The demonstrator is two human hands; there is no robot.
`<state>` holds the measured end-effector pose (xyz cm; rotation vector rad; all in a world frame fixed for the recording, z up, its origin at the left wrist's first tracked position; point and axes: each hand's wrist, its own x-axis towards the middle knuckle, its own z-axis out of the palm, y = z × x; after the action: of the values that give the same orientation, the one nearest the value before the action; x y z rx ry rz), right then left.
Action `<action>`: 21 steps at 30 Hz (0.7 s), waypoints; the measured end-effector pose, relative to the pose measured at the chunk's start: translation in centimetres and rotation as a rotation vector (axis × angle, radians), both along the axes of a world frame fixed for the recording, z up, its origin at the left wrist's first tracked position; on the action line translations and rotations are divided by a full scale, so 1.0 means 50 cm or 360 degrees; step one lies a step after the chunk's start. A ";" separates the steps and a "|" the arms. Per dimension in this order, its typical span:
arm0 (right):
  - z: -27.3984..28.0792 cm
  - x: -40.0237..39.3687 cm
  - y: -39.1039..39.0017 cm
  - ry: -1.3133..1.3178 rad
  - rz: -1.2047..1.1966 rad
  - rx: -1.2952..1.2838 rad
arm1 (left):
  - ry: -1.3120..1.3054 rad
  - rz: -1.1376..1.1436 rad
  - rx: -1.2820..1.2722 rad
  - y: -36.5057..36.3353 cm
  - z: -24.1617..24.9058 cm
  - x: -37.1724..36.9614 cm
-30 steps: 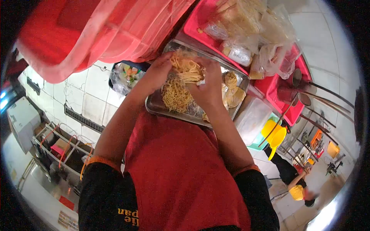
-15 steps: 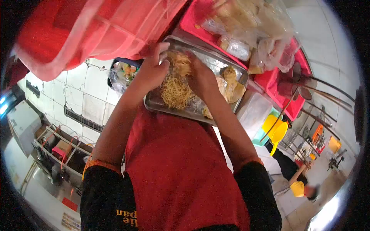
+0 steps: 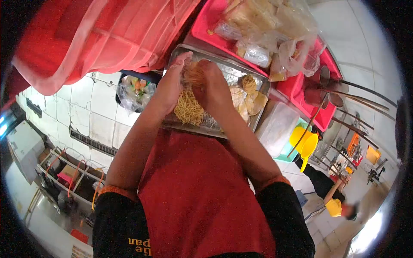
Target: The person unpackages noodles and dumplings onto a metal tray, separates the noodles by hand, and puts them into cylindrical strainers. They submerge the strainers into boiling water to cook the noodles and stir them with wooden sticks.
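Right hand (image 3: 211, 88) grasps blurred noodles (image 3: 194, 75), fingertips hidden; left hand (image 3: 171, 84), fingers extended, now flat against them, closer than before. Pile (image 3: 189, 108) on tray (image 3: 231, 76), partly covered.

Commercial kitchen: noodles (image 3: 189, 108), long-handled strainers (image 3: 325, 76)

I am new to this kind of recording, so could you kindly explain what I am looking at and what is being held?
There is no machine here: a person works bare-handed, and every picture comes from one camera on their head, looking forward and down. The left hand and right hand are cupped around a portion of noodles; how firmly each grips is too blurred to tell. Below, a metal tray holds a loose heap of noodles, with a small noodle nest and pale, flattish pieces toward the right. Beyond it stands a pink basket with plastic-bagged contents.
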<state>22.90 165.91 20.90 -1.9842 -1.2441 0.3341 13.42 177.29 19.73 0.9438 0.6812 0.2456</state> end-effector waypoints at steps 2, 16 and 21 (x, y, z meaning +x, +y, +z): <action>-0.004 -0.013 0.001 -0.0018 -0.0023 0.0085 | 0.0031 0.0111 -0.0145 0.014 -0.051 -0.019; -0.061 0.132 -0.253 -0.0646 -0.0403 -0.0921 | 0.0543 -0.0694 0.2578 -0.045 -0.085 -0.002; -0.025 0.166 -0.263 0.0002 -0.0397 -0.0723 | 0.0435 -0.0573 0.2302 -0.013 -0.102 0.014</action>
<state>31.18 152.78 19.64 -2.4928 -0.9614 0.5276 14.14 176.65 14.65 2.4901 0.4999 0.2781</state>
